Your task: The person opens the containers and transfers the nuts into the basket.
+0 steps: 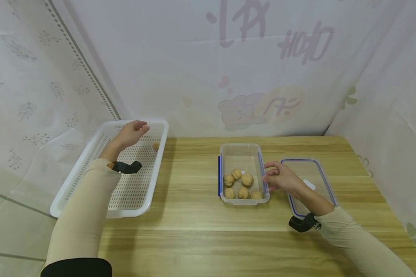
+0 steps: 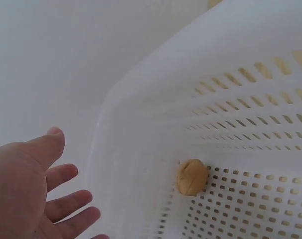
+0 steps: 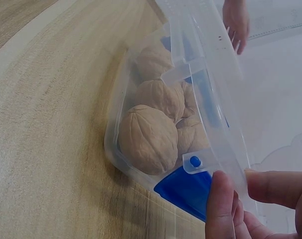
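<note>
My left hand [image 1: 130,134] hovers over the far part of a white plastic basket [image 1: 162,154], its fingers loosely spread and holding nothing. One walnut [image 2: 192,177] lies on the basket floor in a corner, seen in the left wrist view; in the head view it is a small shape near the right wall. At the right side of a clear plastic box [image 1: 240,147], my right hand [image 1: 282,177] pinches the rim between thumb and fingers [image 3: 222,204]. Several walnuts [image 3: 148,139] sit in the near half of that box, which stands upright without its lid.
A clear lid [image 1: 299,163] with a blue seal lies on the wooden table [image 1: 194,246], right of the box and partly under my right forearm. Blue latches [image 3: 183,191] hang at the box's sides. A printed white cloth [image 1: 194,77] rises behind the table.
</note>
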### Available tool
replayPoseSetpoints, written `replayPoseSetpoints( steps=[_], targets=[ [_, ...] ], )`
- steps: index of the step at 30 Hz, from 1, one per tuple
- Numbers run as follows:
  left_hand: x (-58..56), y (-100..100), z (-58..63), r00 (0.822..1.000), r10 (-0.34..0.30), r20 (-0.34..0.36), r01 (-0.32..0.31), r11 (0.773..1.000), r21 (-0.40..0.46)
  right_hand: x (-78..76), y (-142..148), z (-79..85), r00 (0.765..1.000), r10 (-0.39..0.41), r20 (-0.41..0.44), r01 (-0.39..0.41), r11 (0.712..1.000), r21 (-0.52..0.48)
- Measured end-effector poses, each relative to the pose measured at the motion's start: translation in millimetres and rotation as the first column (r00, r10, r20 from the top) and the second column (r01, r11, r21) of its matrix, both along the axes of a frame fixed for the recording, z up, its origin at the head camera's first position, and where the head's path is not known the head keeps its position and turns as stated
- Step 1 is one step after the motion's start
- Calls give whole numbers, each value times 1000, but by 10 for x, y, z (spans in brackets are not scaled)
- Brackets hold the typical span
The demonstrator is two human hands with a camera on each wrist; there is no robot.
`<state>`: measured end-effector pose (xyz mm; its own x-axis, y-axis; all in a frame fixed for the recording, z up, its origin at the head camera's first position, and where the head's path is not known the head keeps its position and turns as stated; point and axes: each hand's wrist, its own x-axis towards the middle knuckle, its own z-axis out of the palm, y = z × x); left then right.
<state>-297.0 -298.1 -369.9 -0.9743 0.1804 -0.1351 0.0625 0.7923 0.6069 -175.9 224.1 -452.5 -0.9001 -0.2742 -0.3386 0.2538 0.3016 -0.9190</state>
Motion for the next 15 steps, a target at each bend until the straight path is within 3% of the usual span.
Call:
replayPoseSetpoints(
  steps=[15],
  targets=[
    [193,273,175,989,-150,-5,149,985,-90,-23,3,-2,1000,-7,23,7,1000,-13]
  ],
)
